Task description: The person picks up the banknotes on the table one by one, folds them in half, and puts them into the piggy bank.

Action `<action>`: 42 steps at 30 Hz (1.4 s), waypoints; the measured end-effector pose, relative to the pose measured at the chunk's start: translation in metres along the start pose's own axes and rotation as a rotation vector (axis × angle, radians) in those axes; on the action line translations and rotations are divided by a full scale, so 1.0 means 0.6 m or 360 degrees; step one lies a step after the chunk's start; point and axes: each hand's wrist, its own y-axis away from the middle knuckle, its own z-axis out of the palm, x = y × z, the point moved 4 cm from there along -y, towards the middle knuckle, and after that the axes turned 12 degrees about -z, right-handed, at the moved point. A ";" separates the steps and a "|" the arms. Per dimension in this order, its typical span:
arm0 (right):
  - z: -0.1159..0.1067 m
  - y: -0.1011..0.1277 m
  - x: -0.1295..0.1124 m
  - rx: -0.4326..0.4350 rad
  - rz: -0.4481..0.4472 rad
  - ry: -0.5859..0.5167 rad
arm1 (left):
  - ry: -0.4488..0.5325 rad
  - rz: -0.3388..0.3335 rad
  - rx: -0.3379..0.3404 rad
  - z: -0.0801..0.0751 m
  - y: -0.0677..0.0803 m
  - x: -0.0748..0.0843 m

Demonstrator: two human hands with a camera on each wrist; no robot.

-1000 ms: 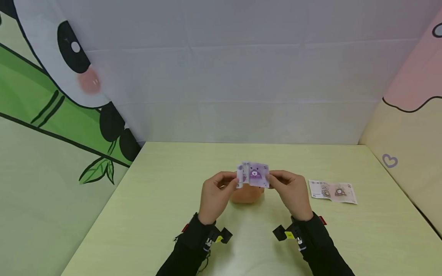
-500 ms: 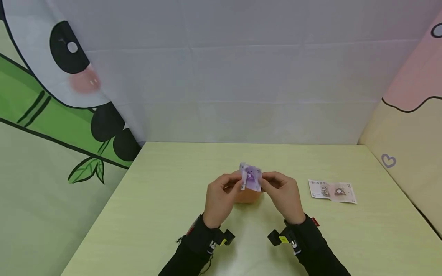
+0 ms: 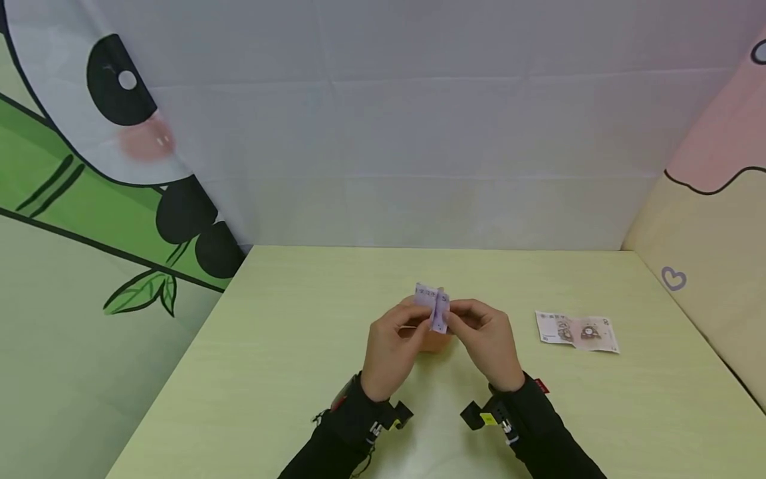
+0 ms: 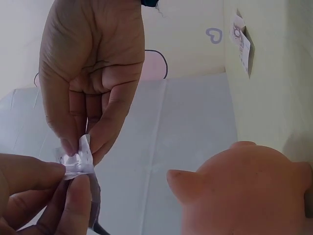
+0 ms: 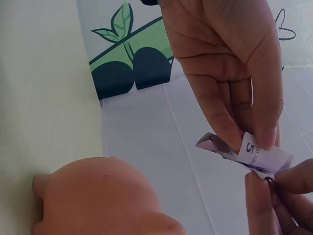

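A small purple play banknote is held up in front of me, creased and folded into a narrow shape. My left hand pinches its left end between thumb and fingers. On its right side, my right hand pinches the paper too. A printed 5 shows on the folded note in the right wrist view. Behind and below the hands sits an orange piggy bank, mostly hidden by them in the head view. Both wrist views show its rounded body close by, with the note held apart from it.
To the right on the pale table lies another play banknote, pinkish and white, with a fold across it. Cloth panels with cartoon prints stand at the back and both sides.
The purple banknote has gone from wide and partly unfolded to much narrower. Both hands have drawn closer together, the left moving right and the right moving left.
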 end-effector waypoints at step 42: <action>0.003 0.003 0.011 0.0027 -0.0068 -0.0036 | -0.0064 0.0101 -0.0027 0.021 0.004 -0.004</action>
